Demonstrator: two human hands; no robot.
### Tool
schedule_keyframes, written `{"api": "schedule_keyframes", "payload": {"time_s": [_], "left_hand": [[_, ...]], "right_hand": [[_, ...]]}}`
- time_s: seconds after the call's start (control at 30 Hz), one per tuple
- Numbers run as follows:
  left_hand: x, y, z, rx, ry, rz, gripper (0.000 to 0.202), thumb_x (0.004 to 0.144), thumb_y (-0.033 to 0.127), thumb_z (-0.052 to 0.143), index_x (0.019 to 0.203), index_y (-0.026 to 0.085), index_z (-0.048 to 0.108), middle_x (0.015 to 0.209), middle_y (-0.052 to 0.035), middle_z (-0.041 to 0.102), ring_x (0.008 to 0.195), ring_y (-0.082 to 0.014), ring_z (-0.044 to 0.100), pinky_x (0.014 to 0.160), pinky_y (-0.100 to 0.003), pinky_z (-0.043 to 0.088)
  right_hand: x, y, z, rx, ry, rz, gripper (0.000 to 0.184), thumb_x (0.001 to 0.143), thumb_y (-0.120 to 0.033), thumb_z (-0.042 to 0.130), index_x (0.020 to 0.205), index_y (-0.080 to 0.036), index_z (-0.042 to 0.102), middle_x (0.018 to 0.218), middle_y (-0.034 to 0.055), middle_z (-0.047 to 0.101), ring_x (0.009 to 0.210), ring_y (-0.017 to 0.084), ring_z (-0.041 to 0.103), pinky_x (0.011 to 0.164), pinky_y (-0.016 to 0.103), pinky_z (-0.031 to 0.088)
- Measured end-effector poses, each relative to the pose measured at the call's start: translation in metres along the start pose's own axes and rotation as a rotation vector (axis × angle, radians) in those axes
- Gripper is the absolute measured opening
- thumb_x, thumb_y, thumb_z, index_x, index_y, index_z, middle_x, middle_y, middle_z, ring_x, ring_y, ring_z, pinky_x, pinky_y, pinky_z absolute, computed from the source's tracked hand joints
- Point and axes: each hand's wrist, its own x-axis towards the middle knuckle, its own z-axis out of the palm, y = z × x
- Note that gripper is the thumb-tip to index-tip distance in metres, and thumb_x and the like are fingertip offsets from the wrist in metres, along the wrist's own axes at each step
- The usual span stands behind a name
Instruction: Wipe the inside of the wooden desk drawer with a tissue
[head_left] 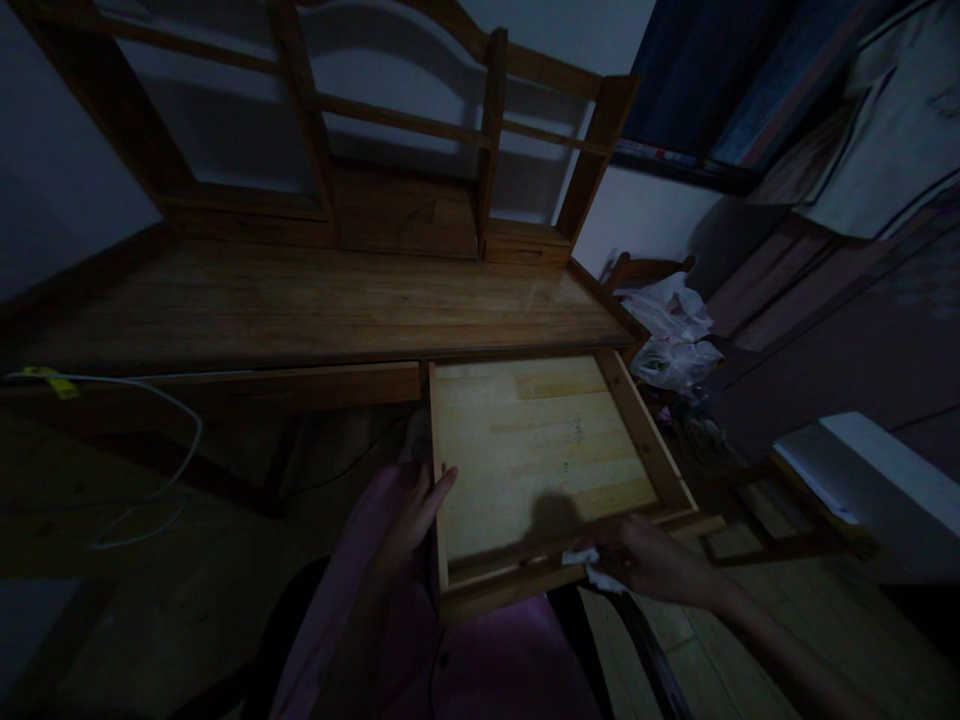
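A wooden drawer (517, 460) is pulled out of the desk and stretches over my lap, its pale bottom bare except for a few small dark marks. My left hand (418, 512) holds the drawer's left side, thumb over the top edge and the other fingers mostly hidden outside it. At the front panel, my right hand (637, 560) grips a crumpled white tissue (600, 572), pressed against the panel's top edge. Whether it is paper or cloth is hard to tell in the dim light.
The wooden desk (360, 300) carries a shelf unit (405, 210) along its back. A white cable (199, 425) hangs at the left. White plastic bags (671, 310) lie on a chair to the right, near a white box-like object (885, 480). A dark chair arm (652, 645) stands below my right hand.
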Motion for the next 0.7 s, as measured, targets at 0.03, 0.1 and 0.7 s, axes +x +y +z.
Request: {"api": "schedule_keyframes", "payload": {"time_s": [0.03, 0.1, 0.7], "left_hand": [[0.000, 0.000, 0.000, -0.011, -0.017, -0.007, 0.074, 0.088, 0.065, 0.055, 0.144, 0.017, 0.054, 0.150, -0.0118, 0.056, 0.141, -0.0334, 0.050, 0.114, -0.041, 0.043], [0.000, 0.001, -0.001, -0.026, -0.037, -0.028, 0.073, 0.088, 0.066, 0.055, 0.144, 0.019, 0.054, 0.151, -0.0105, 0.055, 0.142, -0.0326, 0.049, 0.114, -0.039, 0.042], [0.002, -0.001, 0.000, -0.037, -0.039, -0.058, 0.079, 0.087, 0.069, 0.054, 0.150, 0.022, 0.045, 0.152, -0.0120, 0.054, 0.141, -0.0296, 0.050, 0.116, -0.037, 0.039]], "right_hand": [[0.001, 0.000, 0.002, 0.001, 0.003, -0.005, 0.040, 0.085, -0.016, 0.057, 0.119, -0.024, 0.076, 0.107, 0.0077, 0.079, 0.100, 0.023, 0.074, 0.084, 0.028, 0.051], [0.004, -0.003, 0.004, 0.007, -0.002, -0.006, 0.040, 0.084, -0.015, 0.058, 0.119, -0.024, 0.076, 0.104, 0.0069, 0.080, 0.098, 0.023, 0.074, 0.081, 0.027, 0.051], [0.025, -0.010, 0.005, 0.274, 0.163, 0.070, 0.031, 0.095, -0.037, 0.055, 0.108, -0.019, 0.077, 0.096, 0.0050, 0.079, 0.087, 0.021, 0.072, 0.074, 0.027, 0.050]]}}
